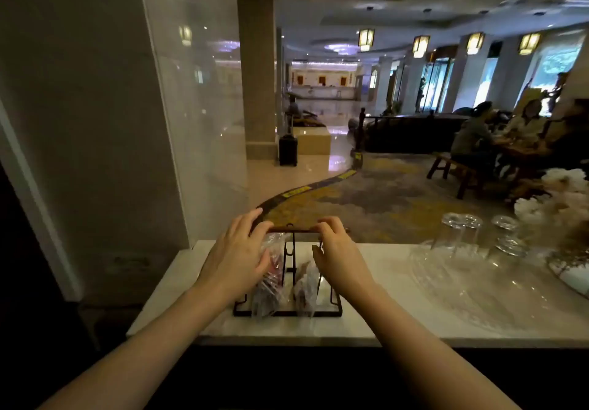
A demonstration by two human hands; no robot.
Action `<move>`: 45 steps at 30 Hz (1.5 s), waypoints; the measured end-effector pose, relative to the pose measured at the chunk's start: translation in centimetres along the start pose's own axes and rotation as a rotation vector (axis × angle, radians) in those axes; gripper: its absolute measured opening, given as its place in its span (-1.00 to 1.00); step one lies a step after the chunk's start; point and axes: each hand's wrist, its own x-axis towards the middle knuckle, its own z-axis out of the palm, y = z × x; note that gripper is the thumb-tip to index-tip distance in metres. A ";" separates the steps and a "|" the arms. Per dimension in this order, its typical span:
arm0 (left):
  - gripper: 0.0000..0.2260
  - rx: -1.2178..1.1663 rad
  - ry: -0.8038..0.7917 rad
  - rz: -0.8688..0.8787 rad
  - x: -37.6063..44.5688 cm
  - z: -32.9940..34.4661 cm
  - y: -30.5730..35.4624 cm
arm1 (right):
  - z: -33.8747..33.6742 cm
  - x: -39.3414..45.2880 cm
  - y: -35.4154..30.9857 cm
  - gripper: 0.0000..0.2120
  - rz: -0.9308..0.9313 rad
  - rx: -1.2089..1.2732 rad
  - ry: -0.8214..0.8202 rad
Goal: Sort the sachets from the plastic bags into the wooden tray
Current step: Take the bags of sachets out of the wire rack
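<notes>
Where the counter (pixel 366 320) meets its near edge, two bare forearms reach forward over it to a black wire rack (pixel 288 309) that stands on the marble top. Two clear bags (pixel 304 291) of sachets sit in the rack, one on its left side and one nearer its middle; their contents look reddish, but I cannot tell more. Across the top of the rack runs a thin brown wooden edge, the tray (pixel 294 230), seen edge-on. The left hand (pixel 237 250) lies over the tray's left end, fingers fairly straight and spread over the edge, thumb down against the left bag. The right hand (pixel 334 247) has its fingers curled over the tray's right end, thumb below; whether it truly grips, I cannot tell. Right of the rack, well apart, upturned glasses (pixel 459 231) stand on the counter, with white flowers (pixel 561 199) beyond them. Behind the rack lies a dim lobby with people seated at a table (pixel 516 151).
</notes>
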 end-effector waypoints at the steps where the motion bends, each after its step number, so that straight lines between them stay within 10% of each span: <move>1: -0.62 -0.035 -0.025 -0.034 -0.4 0.8 -0.2 | 0.9 -0.2 0.1 -0.71 0.010 0.008 -0.031; 8: -0.55 -0.146 -0.049 -0.106 -2.6 5.1 -1.7 | 5.4 -2.5 -0.5 -0.68 -0.093 -0.153 -0.062; 19: -0.63 -0.076 -0.012 -0.234 0.0 6.1 -1.8 | 9.8 -3.7 -0.2 -0.48 0.230 -0.113 -0.197; 33: -0.81 -0.223 0.296 -0.376 1.5 3.1 -1.5 | 10.1 -3.4 1.0 -0.55 0.184 -0.120 -0.261; 42: -0.81 -0.843 0.353 -0.734 -3.2 1.6 -1.4 | 9.9 -4.0 1.3 -0.60 0.176 0.018 -0.227; 45: -0.80 -0.752 0.429 -0.612 -5.8 0.6 0.4 | 9.8 -4.0 1.3 -0.50 0.172 -0.004 -0.236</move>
